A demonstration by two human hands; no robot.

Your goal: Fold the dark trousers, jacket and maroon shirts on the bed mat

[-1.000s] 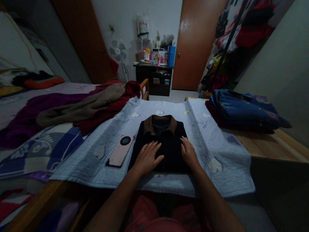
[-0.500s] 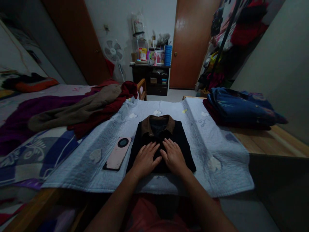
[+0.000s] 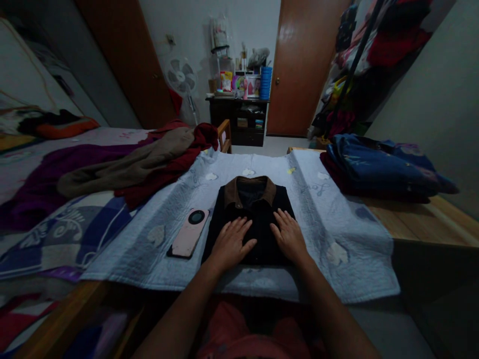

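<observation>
A folded black shirt (image 3: 258, 229) with a brown collar (image 3: 232, 193) lies flat in front of me, collar pointing away. My left hand (image 3: 234, 243) rests palm down on its left half, fingers spread. On the right half lies my right hand (image 3: 290, 235), also flat with fingers apart, close to the shirt's right edge. Just left of the shirt is a phone in a pink case (image 3: 187, 237), its round camera ring facing up. Both sit on a light blue quilted cloth (image 3: 157, 267).
Folded blue clothes (image 3: 381, 164) are stacked on a wooden board (image 3: 422, 219) at right. A brown-grey garment (image 3: 127, 167) and purple clothing (image 3: 56, 174) lie loosely on the left. Farther back stand a white fan (image 3: 181, 77) and a dark cabinet (image 3: 237, 122).
My right hand has slid rightward across the shirt, widening the gap between my hands. The left hand stays on the shirt's left half. The camera view has shifted slightly.
</observation>
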